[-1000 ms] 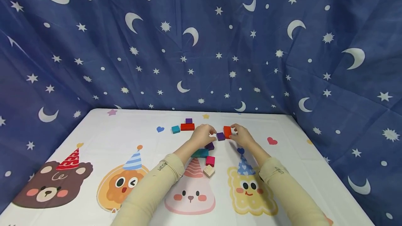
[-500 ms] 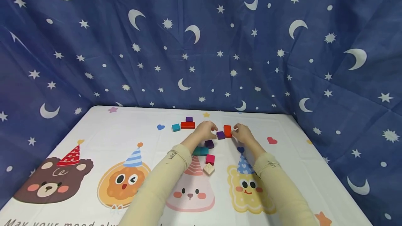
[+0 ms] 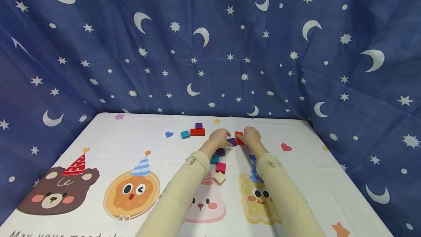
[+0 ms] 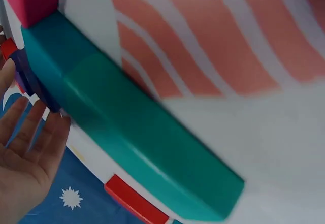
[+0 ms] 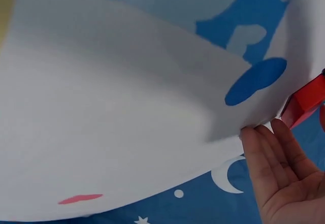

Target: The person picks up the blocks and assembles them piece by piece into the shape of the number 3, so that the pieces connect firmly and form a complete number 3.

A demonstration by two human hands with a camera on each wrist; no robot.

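Observation:
In the head view, my left hand [image 3: 218, 138] is beside a small purple block [image 3: 232, 142], its thumb close to or touching the near side. The left wrist view shows the fingers [image 4: 48, 132] of this hand fairly straight and spread, with that purple block [image 4: 23, 71] by the thumb. My right hand [image 3: 251, 137] has its thumb across a red block [image 3: 239, 140] just right of the purple one and seems to pinch it. Fingertips of the right hand [image 5: 284, 168] lie at the end of the red block [image 5: 304, 102] in the right wrist view; most of the thumb is out of frame.
Below the left hand lie a dark purple block [image 3: 220, 152], a teal block [image 3: 215, 159], a pink block [image 3: 221, 167] and a wooden-coloured block [image 3: 219, 178]. Farther left are a long red block [image 3: 197, 132], a small teal block [image 3: 185, 134] and another purple block [image 3: 198, 125].
My right hand has moved left onto the red block, its thumb now over it. My left hand has shifted slightly right, nearer the purple block. The other blocks stay put.

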